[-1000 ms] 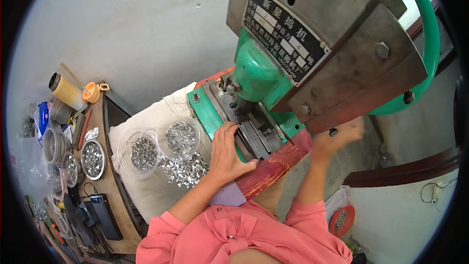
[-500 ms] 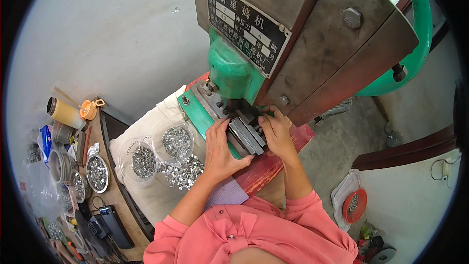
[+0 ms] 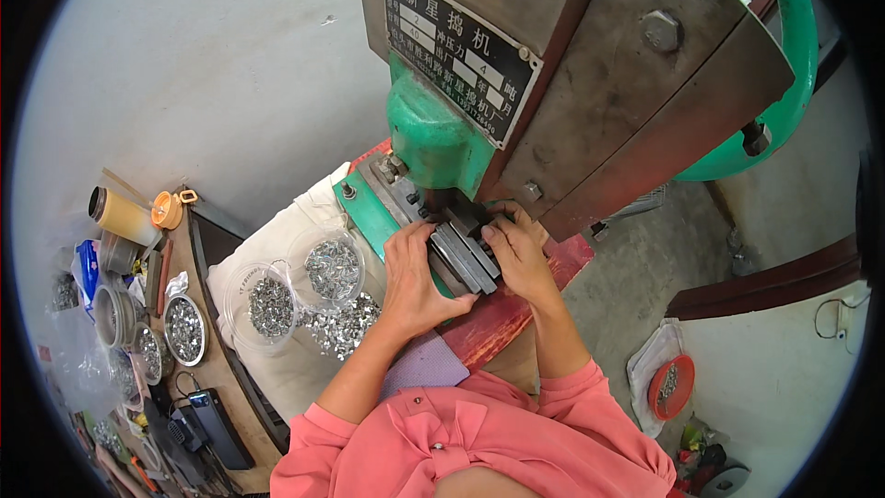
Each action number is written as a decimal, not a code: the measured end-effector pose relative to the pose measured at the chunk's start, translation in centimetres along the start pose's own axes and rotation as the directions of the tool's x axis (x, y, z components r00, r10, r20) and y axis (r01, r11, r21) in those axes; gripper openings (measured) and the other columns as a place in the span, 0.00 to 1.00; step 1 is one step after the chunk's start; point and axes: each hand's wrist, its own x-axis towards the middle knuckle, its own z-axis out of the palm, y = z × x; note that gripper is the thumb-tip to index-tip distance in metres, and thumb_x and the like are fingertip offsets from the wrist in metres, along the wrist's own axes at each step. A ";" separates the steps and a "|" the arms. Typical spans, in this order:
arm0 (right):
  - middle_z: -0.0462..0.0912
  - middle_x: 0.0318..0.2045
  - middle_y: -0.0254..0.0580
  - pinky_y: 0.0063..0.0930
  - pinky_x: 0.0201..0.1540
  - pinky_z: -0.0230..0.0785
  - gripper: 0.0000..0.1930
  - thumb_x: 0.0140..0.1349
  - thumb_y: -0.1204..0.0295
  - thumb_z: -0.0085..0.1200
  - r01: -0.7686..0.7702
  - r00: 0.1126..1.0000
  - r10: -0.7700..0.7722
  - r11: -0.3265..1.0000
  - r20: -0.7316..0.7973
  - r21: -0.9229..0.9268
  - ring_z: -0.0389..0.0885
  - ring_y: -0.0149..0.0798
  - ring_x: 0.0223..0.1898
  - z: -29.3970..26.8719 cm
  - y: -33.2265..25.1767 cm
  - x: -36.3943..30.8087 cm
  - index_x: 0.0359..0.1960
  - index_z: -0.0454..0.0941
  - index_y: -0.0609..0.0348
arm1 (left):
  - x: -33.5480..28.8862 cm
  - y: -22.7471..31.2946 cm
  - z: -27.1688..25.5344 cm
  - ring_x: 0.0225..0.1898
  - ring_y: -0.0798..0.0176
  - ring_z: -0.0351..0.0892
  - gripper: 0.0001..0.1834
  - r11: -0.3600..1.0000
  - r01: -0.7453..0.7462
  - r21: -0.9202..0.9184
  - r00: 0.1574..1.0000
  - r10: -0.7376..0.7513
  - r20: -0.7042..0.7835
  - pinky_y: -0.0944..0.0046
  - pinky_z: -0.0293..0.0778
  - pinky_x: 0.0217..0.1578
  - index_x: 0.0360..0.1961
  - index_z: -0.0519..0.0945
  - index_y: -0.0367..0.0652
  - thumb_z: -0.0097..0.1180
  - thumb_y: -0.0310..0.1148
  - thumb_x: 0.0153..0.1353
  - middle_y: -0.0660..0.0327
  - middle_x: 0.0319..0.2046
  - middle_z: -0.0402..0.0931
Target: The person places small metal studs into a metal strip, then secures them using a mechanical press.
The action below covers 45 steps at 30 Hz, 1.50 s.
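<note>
A steel die block point(image 3: 466, 258) sits under the green head point(image 3: 433, 136) of a press. My left hand point(image 3: 409, 278) spans the block's near left side, with fingertips at its upper left edge and the thumb stretched along its near end. On the other side, my right hand point(image 3: 518, 254) has its thumb and fingers bent together against the dark tooling. Whatever lies between those right fingertips is hidden or too small to name. The press's green base plate point(image 3: 361, 212) runs beneath the tooling.
Two clear tubs point(image 3: 261, 307) hold small shiny metal parts, and a heap of such parts point(image 3: 339, 330) lies beside them on pale cloth. At left, a cluttered bench point(image 3: 241, 420) carries more bowls and tools. A red bowl point(image 3: 670, 387) stands low at right. The green handwheel point(image 3: 800, 65) rises upper right.
The view has shifted slightly, moving the press a little left in the picture. My right fingers have shifted slightly at the tooling; my left hand stays at the die block.
</note>
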 end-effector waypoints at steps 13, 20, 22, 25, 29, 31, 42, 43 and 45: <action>0.79 0.41 0.53 0.39 0.39 0.69 0.17 0.70 0.62 0.50 -0.049 0.990 0.064 0.992 0.128 -0.116 0.79 0.51 0.35 -0.7 0.1 0.6 0.34 0.80 0.67 | 0.1 0.0 0.2 0.59 0.40 0.59 0.55 1.000 -0.007 0.003 1.000 0.007 -0.006 0.45 0.56 0.62 0.60 0.61 0.35 0.75 0.38 0.28 0.44 0.58 0.62; 0.79 0.40 0.52 0.42 0.50 0.64 0.15 0.69 0.65 0.49 -0.102 0.992 0.098 0.993 0.081 0.051 0.76 0.55 0.47 -0.6 -0.4 -0.3 0.34 0.80 0.65 | -0.1 -0.1 0.3 0.59 0.39 0.59 0.54 1.000 -0.017 -0.004 1.000 0.017 -0.012 0.44 0.56 0.63 0.60 0.62 0.35 0.75 0.38 0.27 0.45 0.58 0.62; 0.80 0.40 0.48 0.40 0.49 0.63 0.14 0.68 0.62 0.51 -0.045 0.999 0.044 0.996 -0.011 -0.081 0.76 0.52 0.42 -0.5 0.8 -1.6 0.41 0.79 0.62 | -0.1 0.0 0.0 0.61 0.41 0.59 0.55 1.000 0.004 0.005 1.000 -0.005 0.016 0.46 0.57 0.64 0.61 0.62 0.38 0.76 0.38 0.28 0.45 0.59 0.62; 0.79 0.34 0.41 0.38 0.46 0.60 0.18 0.63 0.54 0.56 0.061 0.990 -0.100 0.933 -0.095 -0.356 0.74 0.47 0.36 -1.8 -0.9 -3.1 0.39 0.78 0.57 | -0.4 -0.5 -0.7 0.63 0.42 0.59 0.58 1.000 -0.007 -0.017 0.999 0.008 0.036 0.48 0.56 0.65 0.64 0.60 0.38 0.79 0.39 0.30 0.46 0.61 0.62; 0.73 0.23 0.36 0.39 0.38 0.57 0.28 0.50 0.40 0.63 0.234 0.968 -0.247 0.830 0.042 -0.507 0.69 0.44 0.30 -2.1 -2.7 -5.4 0.21 0.70 0.52 | -1.5 -0.4 -1.8 0.63 0.40 0.58 0.59 0.998 -0.004 -0.069 1.000 0.006 0.024 0.47 0.56 0.65 0.67 0.58 0.36 0.80 0.38 0.33 0.44 0.62 0.60; 0.72 0.19 0.35 0.38 0.35 0.58 0.27 0.48 0.40 0.64 0.235 0.966 -0.254 0.793 0.045 -0.563 0.71 0.44 0.27 -1.6 -3.4 -5.7 0.20 0.71 0.52 | -2.2 -0.2 -2.0 0.63 0.40 0.58 0.57 0.999 0.024 -0.038 0.999 -0.023 0.036 0.47 0.57 0.65 0.67 0.58 0.36 0.79 0.35 0.36 0.43 0.62 0.59; 0.72 0.16 0.33 0.32 0.27 0.59 0.17 0.59 0.56 0.63 0.316 0.936 -0.351 0.789 0.035 -0.526 0.71 0.39 0.19 -2.8 -1.6 -9.2 0.24 0.77 0.55 | -6.5 0.7 -1.7 0.54 0.59 0.77 0.27 0.798 0.343 -0.496 0.934 -0.236 0.266 0.61 0.72 0.57 0.55 0.73 0.34 0.68 0.24 0.54 0.55 0.51 0.73; 0.72 0.16 0.33 0.32 0.27 0.59 0.17 0.59 0.56 0.63 0.311 0.938 -0.344 0.789 0.038 -0.529 0.71 0.39 0.19 -3.1 -1.5 -9.9 0.24 0.77 0.55 | -6.9 0.8 -1.5 0.53 0.61 0.78 0.23 0.718 0.404 -0.567 0.912 -0.271 0.307 0.62 0.73 0.56 0.54 0.74 0.34 0.66 0.23 0.56 0.57 0.50 0.74; 0.73 0.16 0.36 0.33 0.25 0.57 0.17 0.62 0.57 0.59 0.305 0.929 -0.367 0.824 -0.039 -0.477 0.70 0.40 0.18 -3.6 -1.5 -11.4 0.26 0.79 0.59 | -7.5 0.8 -1.3 0.54 0.61 0.77 0.25 0.665 0.429 -0.612 0.900 -0.259 0.350 0.62 0.72 0.57 0.56 0.73 0.35 0.65 0.22 0.57 0.57 0.52 0.74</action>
